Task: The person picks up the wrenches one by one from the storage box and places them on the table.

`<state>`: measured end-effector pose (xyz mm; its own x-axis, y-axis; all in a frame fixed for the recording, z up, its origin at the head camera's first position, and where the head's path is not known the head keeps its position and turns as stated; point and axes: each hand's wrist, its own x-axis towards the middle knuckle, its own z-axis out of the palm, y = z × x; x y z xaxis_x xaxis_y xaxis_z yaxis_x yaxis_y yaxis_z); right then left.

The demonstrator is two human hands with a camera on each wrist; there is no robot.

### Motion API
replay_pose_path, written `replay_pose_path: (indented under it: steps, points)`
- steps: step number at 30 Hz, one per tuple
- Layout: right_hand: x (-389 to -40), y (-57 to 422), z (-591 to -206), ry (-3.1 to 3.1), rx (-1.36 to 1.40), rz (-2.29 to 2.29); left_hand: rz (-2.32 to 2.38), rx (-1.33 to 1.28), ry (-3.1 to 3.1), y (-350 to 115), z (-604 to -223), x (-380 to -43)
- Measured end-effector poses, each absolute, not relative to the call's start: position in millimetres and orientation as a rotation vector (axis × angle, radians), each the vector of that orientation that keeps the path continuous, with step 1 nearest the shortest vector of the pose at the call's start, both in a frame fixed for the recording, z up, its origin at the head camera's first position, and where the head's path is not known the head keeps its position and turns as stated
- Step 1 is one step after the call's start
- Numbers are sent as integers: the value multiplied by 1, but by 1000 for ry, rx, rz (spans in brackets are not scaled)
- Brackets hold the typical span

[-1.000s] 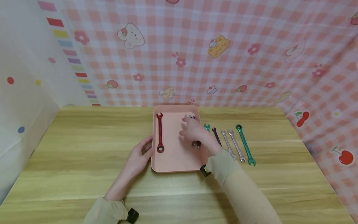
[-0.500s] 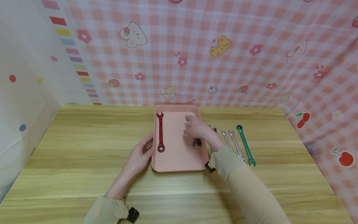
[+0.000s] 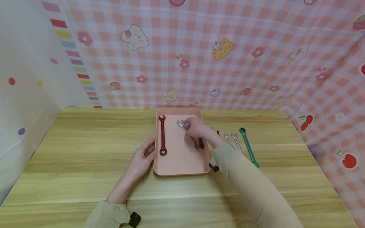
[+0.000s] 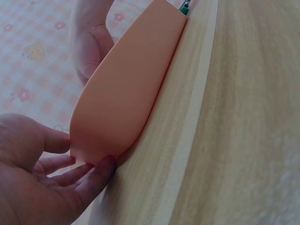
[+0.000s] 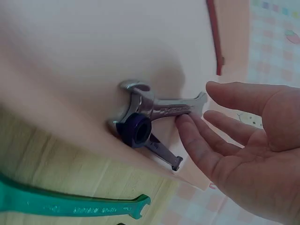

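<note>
Right fingers (image 5: 199, 143) pinch silver wrench (image 5: 168, 108), left fingers (image 4: 101, 174) touch tray (image 4: 126, 84); we've three wrenches (image 3: 163, 136) in, likely five (image 3: 247, 145) left at 3 o'clock.

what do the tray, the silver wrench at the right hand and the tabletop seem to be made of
Tray: probably plastic, matte pink, from its smooth, evenly coloured walls and rounded corners. Silver wrench: likely steel, perhaps chromed, given its shiny grey reflections. Tabletop: streaked like wood grain with a low sheen; real wood or printed laminate, I can't tell.
</note>
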<state>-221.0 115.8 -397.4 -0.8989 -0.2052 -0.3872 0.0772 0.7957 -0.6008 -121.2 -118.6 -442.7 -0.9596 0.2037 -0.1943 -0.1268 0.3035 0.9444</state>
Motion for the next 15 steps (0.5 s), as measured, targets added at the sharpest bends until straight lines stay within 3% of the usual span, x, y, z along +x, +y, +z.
replay_pose_path:
  steps: [15]
  points:
    - [-228,102,-402,2599,46,-809,1689,57,2302,-118,-442,-120]
